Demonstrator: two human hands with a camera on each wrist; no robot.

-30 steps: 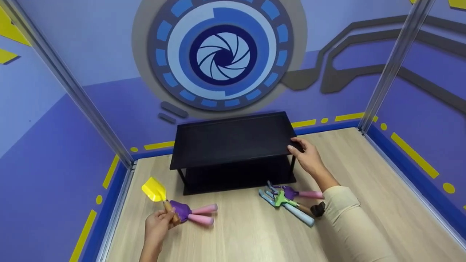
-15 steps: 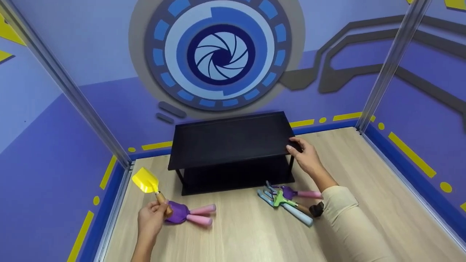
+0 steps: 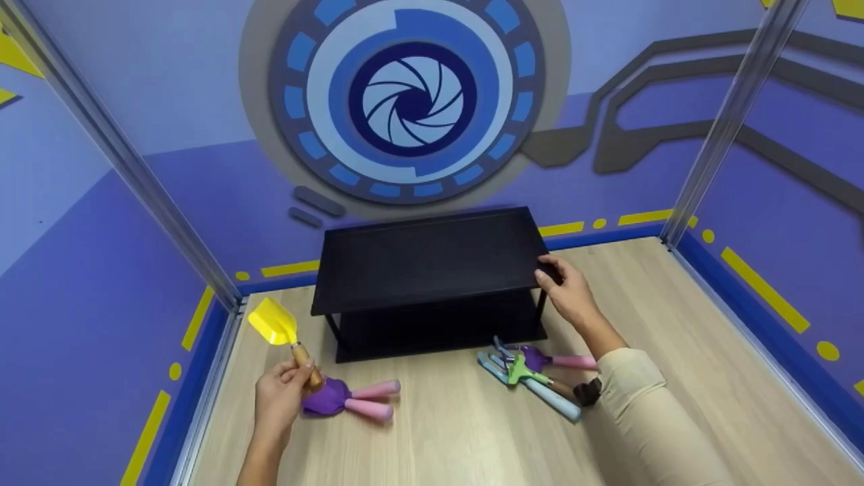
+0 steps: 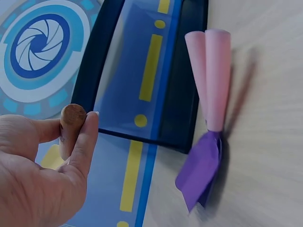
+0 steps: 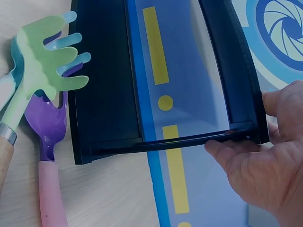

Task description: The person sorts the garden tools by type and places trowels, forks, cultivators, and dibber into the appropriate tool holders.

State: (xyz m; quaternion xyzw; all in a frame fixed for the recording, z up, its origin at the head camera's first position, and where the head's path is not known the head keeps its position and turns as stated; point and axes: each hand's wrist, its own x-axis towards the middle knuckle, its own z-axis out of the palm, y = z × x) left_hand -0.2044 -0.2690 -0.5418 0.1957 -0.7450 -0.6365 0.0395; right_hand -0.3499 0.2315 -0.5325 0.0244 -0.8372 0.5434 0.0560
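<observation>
The left hand (image 3: 279, 399) pinches the wooden handle of a yellow trowel (image 3: 273, 321), its blade pointing up and away. Beneath and beside that handle lie two purple tools with pink handles (image 3: 371, 409), also seen in the left wrist view (image 4: 218, 80). At the right end of a black two-tier shelf (image 3: 432, 260), the right hand (image 3: 574, 294) grips the edge of the top board; the right wrist view shows thumb and fingers around that corner (image 5: 258, 118). Both tiers bear nothing visible.
Right of centre, before the shelf, a green rake (image 3: 520, 370), a light blue fork (image 3: 553, 398) and a purple tool with a pink handle (image 3: 574, 362) lie overlapping on the wooden table (image 3: 459, 432). Patterned walls with metal posts stand behind and at both sides.
The left hand has moved up and slightly left with the trowel, away from the purple tools. The right hand stays on the shelf's corner.
</observation>
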